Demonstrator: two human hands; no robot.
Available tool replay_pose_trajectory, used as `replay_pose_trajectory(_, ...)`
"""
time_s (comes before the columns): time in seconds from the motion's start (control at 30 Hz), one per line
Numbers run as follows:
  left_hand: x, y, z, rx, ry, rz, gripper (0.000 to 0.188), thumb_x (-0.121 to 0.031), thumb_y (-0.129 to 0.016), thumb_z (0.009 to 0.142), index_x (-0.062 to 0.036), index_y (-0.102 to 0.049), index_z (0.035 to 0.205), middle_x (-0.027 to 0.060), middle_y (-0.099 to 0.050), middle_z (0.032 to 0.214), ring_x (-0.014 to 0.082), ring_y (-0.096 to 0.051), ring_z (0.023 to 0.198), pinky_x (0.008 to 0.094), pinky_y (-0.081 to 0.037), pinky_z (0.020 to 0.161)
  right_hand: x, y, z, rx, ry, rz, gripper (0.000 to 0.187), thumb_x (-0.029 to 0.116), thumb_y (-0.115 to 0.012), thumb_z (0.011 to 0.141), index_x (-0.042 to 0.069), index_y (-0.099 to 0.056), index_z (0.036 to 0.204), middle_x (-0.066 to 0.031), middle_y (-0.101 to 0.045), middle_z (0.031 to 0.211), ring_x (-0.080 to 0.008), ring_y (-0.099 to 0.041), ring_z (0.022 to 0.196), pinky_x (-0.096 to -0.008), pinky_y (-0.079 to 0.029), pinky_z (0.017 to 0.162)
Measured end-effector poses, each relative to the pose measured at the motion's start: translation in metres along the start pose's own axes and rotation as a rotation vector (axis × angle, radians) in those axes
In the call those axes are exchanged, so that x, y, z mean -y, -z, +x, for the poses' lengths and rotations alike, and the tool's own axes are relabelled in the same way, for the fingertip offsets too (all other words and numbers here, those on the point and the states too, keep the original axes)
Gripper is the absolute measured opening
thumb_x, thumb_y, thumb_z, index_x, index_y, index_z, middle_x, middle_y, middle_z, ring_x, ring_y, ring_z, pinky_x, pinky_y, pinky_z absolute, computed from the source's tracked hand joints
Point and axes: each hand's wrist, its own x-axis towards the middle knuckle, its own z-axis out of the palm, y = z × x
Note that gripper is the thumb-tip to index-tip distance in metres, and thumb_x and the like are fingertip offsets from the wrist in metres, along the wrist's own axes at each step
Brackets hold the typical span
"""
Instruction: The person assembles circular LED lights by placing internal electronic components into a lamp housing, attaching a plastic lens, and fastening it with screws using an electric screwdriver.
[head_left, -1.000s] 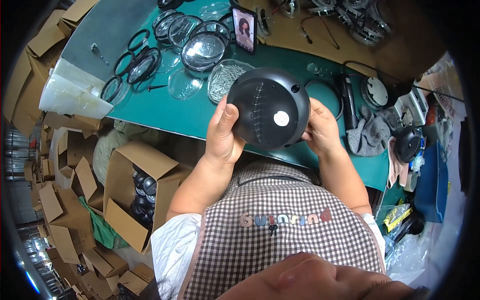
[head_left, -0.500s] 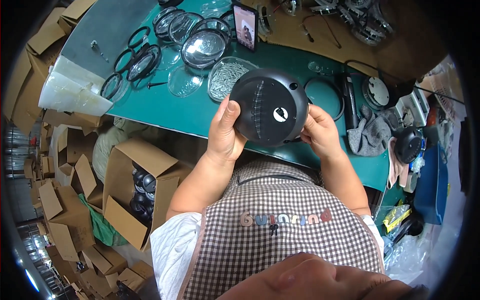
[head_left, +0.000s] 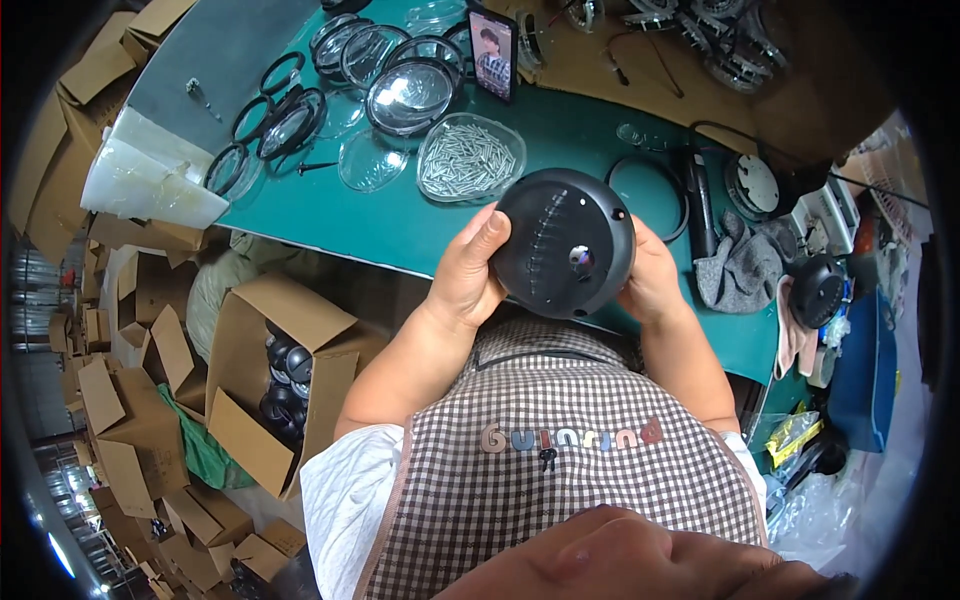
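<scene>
Since the earlier frame I see the black dome housing tilted slightly and drawn nearer the chest; both hands keep it. Left hand grasps its left rim, thumb on top; right hand cups the right side. It is held above the near edge of the green table. Far left, flat cardboard pieces litter the floor; an open brown carton holds dark round parts. On the table: black rings and clear lenses, clear tray of screws, upright phone, grey gloves.
</scene>
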Motion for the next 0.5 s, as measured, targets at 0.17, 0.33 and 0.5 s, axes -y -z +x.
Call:
replay_pose_trajectory(0.17, 0.000, -0.005, 0.000, 0.005, 0.047, -0.005, 0.071, -0.042, -0.071, 0.092, 0.0034, -0.044, 0.140, 0.0157, -0.059, 0.133, 0.0257, -0.060, 0.120, 0.0406, -0.051, 0.103, 0.014, -0.014, -0.002, -0.067, 0.128, 0.136, 0.051, 0.035, -0.053, 0.102, -0.002, -0.053, 0.136, -0.0194, -0.050, 0.140, -0.0264, -0.053, 0.127, -0.0400, -0.046, 0.104)
replay_pose_trajectory(0.33, 0.010, -0.011, 0.003, -0.118, 0.046, 0.133, 0.065, -0.034, -0.077, 0.089, 0.0030, -0.047, 0.134, 0.0114, -0.064, 0.118, 0.0160, -0.066, 0.102, 0.0288, -0.057, 0.086, 0.040, -0.025, -0.017, 0.095, 0.718, -1.373, 0.053, 0.032, -0.082, 0.072, 0.009, -0.069, 0.118, -0.0205, -0.049, 0.142, -0.0389, -0.045, 0.136, -0.0528, -0.033, 0.113)
replay_pose_trajectory(0.5, 0.017, -0.010, 0.015, -0.120, 0.027, 0.167, 0.064, -0.034, -0.078, 0.088, 0.0036, -0.049, 0.131, 0.0104, -0.065, 0.114, 0.0135, -0.065, 0.099, 0.0262, -0.056, 0.084, 0.044, -0.032, -0.025, 0.169, 0.677, -1.444, 0.041, 0.010, -0.077, 0.073, 0.017, -0.071, 0.112, -0.0162, -0.054, 0.139, -0.0395, -0.048, 0.133, -0.0584, -0.034, 0.112)
